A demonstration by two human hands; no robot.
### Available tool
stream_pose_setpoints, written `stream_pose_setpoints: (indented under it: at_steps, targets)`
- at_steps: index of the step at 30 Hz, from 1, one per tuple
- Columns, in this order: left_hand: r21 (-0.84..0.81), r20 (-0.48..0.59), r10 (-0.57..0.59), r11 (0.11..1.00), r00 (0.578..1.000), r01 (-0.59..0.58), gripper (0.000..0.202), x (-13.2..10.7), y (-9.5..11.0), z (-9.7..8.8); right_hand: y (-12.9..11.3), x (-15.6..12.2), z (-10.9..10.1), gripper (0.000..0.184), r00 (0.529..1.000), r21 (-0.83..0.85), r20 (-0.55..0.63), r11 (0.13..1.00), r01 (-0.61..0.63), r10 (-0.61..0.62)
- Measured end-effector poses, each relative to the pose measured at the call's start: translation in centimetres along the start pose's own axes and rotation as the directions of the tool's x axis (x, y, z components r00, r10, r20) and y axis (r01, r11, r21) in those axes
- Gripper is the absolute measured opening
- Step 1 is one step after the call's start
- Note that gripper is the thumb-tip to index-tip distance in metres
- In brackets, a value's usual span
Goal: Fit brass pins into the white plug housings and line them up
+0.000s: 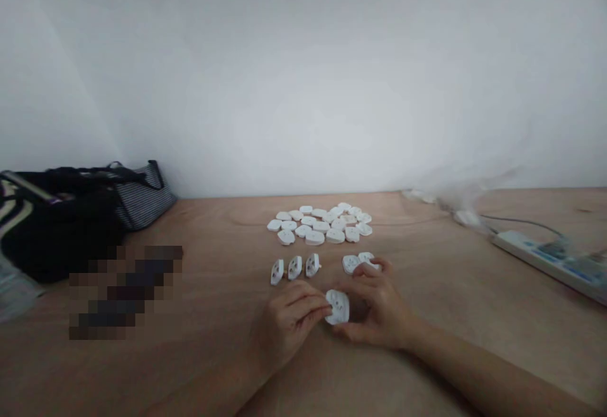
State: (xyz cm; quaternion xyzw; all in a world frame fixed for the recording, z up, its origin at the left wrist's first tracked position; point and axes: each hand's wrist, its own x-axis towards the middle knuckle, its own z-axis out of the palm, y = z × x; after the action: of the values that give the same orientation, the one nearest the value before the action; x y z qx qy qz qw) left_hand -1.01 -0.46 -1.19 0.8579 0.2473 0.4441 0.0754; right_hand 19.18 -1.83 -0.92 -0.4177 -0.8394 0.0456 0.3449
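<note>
Two hands, lower centre of frame: left hand (287,325) and curled right hand (377,308) grip one white plastic socket cover (337,307), long axis near upright.

A black bag (57,224) leans against a grey-striped fabric bag (145,196) at ten o'clock on the pale wooden tabletop (227,366), below a white wall (303,76). A white power strip (545,262) lies at three o'clock, its dark cable (521,220) running behind. A pixelated patch (126,292) covers something at eight o'clock.
</note>
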Motion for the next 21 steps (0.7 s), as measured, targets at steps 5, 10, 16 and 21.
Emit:
stream_pose_setpoints:
  at_steps: [5,10,16,21]
  targets:
    - [0.017,0.067,0.082,0.996,0.994,-0.084,0.019,0.0,0.1,-0.4,0.4,-0.1,0.1,0.04,1.0,0.041,-0.011,0.999,-0.004,0.004]
    - [0.067,0.097,-0.09,0.994,0.991,0.084,0.017,-0.2,-0.2,-0.6,2.1,-0.3,-0.7,0.039,0.996,-0.01,-0.074,0.999,-0.051,0.05]
    - [-0.008,0.366,-0.119,0.991,0.923,0.131,0.021,-0.2,-0.5,0.0,3.5,-0.4,-1.0,0.042,0.988,-0.076,-0.129,0.992,-0.099,0.089]
    - [-0.025,0.415,-0.097,0.993,0.904,0.118,0.019,-0.2,-0.6,0.3,3.6,-0.4,-0.6,0.043,0.992,-0.104,-0.11,0.992,-0.072,0.061]
